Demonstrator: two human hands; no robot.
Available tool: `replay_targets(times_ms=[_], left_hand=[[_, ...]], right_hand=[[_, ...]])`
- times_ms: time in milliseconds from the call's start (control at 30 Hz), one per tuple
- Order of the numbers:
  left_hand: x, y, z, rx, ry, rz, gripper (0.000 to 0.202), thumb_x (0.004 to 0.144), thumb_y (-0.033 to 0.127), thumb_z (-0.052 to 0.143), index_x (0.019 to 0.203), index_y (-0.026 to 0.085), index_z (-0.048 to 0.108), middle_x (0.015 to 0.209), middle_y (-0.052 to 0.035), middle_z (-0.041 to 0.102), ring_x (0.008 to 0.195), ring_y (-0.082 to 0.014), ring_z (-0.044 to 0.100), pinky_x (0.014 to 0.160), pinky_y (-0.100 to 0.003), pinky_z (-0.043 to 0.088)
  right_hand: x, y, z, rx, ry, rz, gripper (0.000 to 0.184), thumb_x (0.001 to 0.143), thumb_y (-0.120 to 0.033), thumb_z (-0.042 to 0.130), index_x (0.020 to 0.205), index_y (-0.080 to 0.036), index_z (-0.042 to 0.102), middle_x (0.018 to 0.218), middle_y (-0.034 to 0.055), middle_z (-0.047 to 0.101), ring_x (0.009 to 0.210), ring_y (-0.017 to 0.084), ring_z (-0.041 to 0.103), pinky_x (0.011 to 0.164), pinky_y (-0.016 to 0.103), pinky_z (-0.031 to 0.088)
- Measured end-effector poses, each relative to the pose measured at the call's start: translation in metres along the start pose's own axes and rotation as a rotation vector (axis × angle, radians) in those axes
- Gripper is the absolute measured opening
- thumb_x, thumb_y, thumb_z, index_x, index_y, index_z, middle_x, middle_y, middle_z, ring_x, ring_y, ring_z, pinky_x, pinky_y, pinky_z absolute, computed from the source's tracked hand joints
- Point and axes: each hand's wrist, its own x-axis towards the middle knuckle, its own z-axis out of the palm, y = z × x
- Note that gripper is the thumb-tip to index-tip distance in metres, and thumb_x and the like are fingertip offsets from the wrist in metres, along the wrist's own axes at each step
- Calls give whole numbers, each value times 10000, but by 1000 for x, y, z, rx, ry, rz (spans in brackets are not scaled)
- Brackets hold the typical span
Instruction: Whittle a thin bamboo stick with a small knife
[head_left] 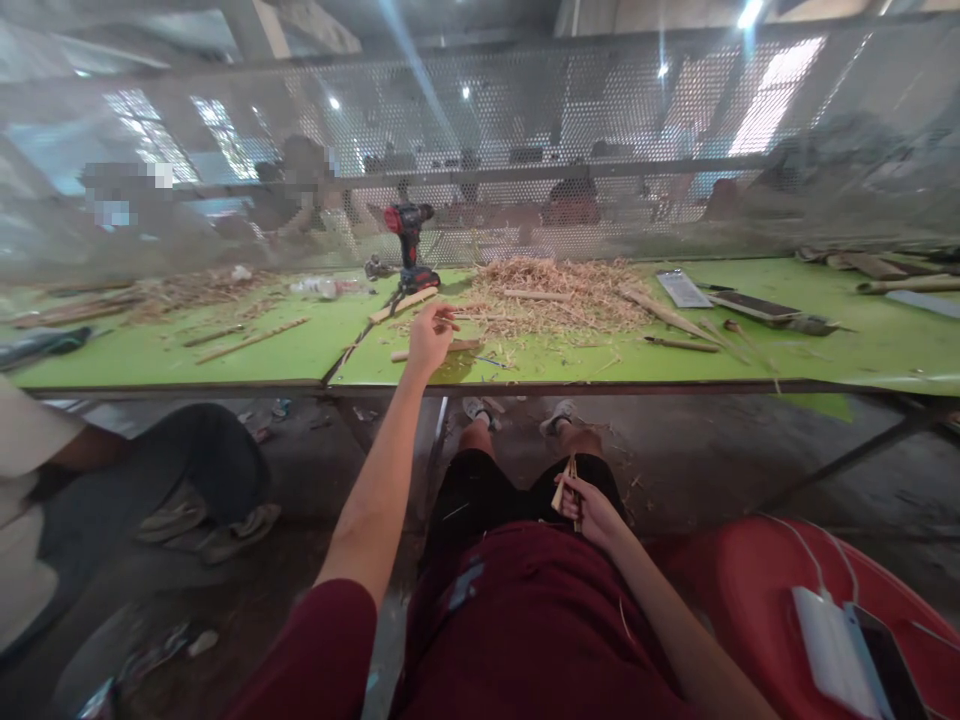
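My left hand [433, 338] reaches over the green tabletop [390, 372], its fingers pinched together. A thin pale stick [484, 318] runs rightward from the fingertips, over loose wood shavings. Beneath that hand lies a flat wooden strip [463, 345]. Low in front of my lap, my right hand [592, 508] is closed around slim wooden pieces [571, 480], one pale and one darker; their exact kind is hard to make out. Just beyond my left hand, a red and black cordless drill [410, 245] stands upright on its battery.
A heap of shavings [570, 290] spreads before a perforated metal screen [510, 110]. A tool with a dark tip [681, 344], a white packet [683, 288] and a phone [756, 306] lie rightward. A red stool [739, 590] holds charging devices. Another person's leg [180, 460] is at left.
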Motion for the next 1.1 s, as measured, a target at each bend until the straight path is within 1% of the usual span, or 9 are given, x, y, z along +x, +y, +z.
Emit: replay_targets(times_ms=[167, 267, 367, 467, 567, 667, 733, 900, 1100], left_hand=[[-1, 2, 1, -4, 2, -25, 395, 733, -67, 589, 1010, 201, 671, 901, -14, 676, 736, -122, 729, 661, -223, 586], [-1, 3, 1, -12, 4, -31, 373, 723, -45, 610, 996, 201, 671, 884, -9, 681, 718, -113, 716, 641, -208, 574], [-2, 5, 2, -46, -4, -59, 256, 773, 22, 636, 956, 197, 675, 866, -20, 697, 699, -117, 705, 632, -218, 577], [-3, 6, 4, -111, -20, -123, 87, 861, 110, 632, 869, 187, 673, 804, -27, 693, 670, -128, 700, 638, -247, 592], [-3, 7, 5, -152, -12, -168, 91, 923, 166, 644, 837, 184, 670, 728, -22, 682, 655, -137, 695, 696, -283, 616], [-3, 8, 5, -156, 9, -190, 44, 929, 160, 661, 896, 185, 677, 734, -23, 707, 673, -144, 703, 756, -314, 633], [-4, 10, 5, -153, 11, -204, 49, 916, 140, 655, 909, 185, 676, 753, -28, 722, 696, -146, 710, 753, -310, 637], [-5, 18, 5, -171, -17, -223, 110, 877, 101, 611, 850, 174, 690, 785, -41, 722, 749, -149, 706, 712, -280, 639], [-4, 20, 4, -328, 2, -278, 207, 845, 59, 527, 907, 177, 686, 915, -61, 767, 888, -152, 748, 872, -339, 663]], right_hand=[[0, -2, 3, 5, 15, -3, 350, 709, -352, 986, 867, -164, 737, 589, -50, 424, 508, 71, 311, 476, 223, 220], [-1, -2, 5, -5, 14, -2, 375, 682, -362, 1000, 867, -155, 747, 589, -49, 432, 511, 68, 304, 479, 225, 216], [-2, -2, 5, -9, 4, -1, 395, 664, -380, 1011, 864, -156, 754, 587, -50, 432, 515, 66, 290, 480, 226, 212], [-2, -2, 3, -2, 5, -8, 366, 694, -377, 999, 851, -174, 738, 590, -52, 411, 511, 69, 293, 475, 226, 220], [-2, -2, 1, 4, -5, -11, 344, 726, -363, 984, 846, -187, 714, 603, -47, 412, 508, 72, 313, 472, 222, 229], [-2, -2, 1, 9, -22, -6, 349, 731, -360, 985, 850, -189, 705, 608, -48, 413, 505, 70, 320, 471, 218, 228], [-1, -2, 1, 10, -22, -7, 359, 731, -370, 989, 850, -189, 703, 603, -52, 406, 502, 68, 322, 471, 216, 228], [2, -3, 4, -1, -8, -1, 412, 687, -401, 1017, 856, -171, 720, 591, -57, 416, 502, 61, 318, 475, 210, 231], [3, -4, 7, -6, -5, 5, 371, 720, -377, 994, 855, -176, 713, 586, -56, 420, 499, 69, 321, 480, 220, 229]])
